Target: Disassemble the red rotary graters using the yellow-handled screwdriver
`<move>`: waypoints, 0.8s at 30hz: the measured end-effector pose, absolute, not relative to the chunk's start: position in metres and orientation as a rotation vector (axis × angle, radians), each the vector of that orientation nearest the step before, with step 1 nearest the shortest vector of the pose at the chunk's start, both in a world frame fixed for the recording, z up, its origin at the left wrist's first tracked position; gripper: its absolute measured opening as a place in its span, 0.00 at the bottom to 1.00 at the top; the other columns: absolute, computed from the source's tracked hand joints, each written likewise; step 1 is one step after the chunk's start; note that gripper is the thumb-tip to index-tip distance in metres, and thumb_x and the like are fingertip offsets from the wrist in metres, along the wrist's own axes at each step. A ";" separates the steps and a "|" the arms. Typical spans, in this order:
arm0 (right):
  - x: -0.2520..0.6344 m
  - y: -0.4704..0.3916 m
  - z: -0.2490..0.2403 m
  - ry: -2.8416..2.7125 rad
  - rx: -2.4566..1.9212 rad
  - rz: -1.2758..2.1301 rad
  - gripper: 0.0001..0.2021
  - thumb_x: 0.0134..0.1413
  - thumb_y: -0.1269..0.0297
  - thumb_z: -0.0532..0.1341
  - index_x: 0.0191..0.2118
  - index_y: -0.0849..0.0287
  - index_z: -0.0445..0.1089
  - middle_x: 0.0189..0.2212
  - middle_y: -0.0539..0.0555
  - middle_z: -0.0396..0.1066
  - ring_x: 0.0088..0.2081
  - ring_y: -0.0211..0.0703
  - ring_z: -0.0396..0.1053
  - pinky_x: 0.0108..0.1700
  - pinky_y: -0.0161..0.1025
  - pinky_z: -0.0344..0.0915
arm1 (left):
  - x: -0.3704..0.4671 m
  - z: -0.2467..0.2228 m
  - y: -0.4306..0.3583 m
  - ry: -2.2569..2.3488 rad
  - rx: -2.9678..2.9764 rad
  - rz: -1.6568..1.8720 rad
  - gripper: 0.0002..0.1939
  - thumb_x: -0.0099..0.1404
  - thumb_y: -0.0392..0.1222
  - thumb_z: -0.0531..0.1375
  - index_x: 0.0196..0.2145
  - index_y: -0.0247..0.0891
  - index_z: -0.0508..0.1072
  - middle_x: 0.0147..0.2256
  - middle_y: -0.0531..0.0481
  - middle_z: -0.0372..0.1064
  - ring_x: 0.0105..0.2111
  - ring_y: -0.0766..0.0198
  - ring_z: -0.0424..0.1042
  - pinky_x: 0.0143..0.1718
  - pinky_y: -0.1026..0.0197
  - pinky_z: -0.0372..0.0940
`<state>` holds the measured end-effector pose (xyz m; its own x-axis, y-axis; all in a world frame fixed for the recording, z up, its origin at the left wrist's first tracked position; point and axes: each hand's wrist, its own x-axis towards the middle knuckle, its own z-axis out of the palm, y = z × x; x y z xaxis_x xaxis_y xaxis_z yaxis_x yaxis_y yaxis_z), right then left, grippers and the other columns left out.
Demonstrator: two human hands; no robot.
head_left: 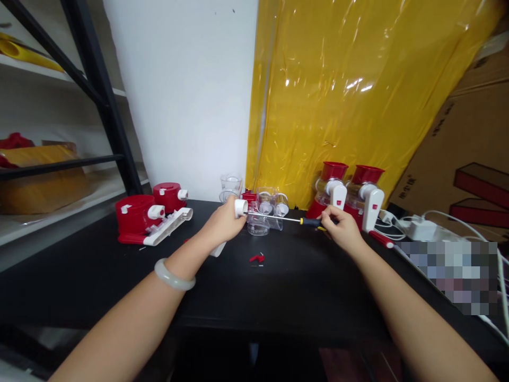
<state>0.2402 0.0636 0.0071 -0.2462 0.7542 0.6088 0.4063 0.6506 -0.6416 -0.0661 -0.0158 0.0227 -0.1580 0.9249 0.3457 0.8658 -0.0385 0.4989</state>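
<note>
My left hand is closed around a white plastic crank arm. Its round end sticks out past the fingers, and its lower end shows under the wrist. In my right hand is a screwdriver with a black and yellow handle, held level. The shaft points left to the round end of the crank arm; whether the tip touches a screw inside cannot be made out. On the table below lie a small red plastic piece and thin metal pins. Clear plastic housings and grater drums stand just behind the hands.
Two assembled red-and-white rotary graters stand back right on the black table. Red bases with a white arm sit at left. A power strip with white cables lies right, near a cardboard box. A shelf rack borders the left.
</note>
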 end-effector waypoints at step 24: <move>0.246 0.052 0.014 -1.994 -0.754 0.041 0.08 0.51 0.63 0.56 0.23 0.55 0.65 0.21 0.51 0.71 0.24 0.40 0.66 0.30 0.36 0.62 | -0.072 0.019 -0.012 1.844 1.658 0.903 0.21 0.59 0.44 0.59 0.48 0.37 0.60 0.33 0.46 0.71 0.22 0.61 0.72 0.20 0.61 0.65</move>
<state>0.2459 0.0521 0.0139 -0.3409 0.5231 0.7812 0.4908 0.8077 -0.3267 -0.0717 -0.0124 0.0186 -0.1357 0.9885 0.0665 0.6589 0.0399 0.7511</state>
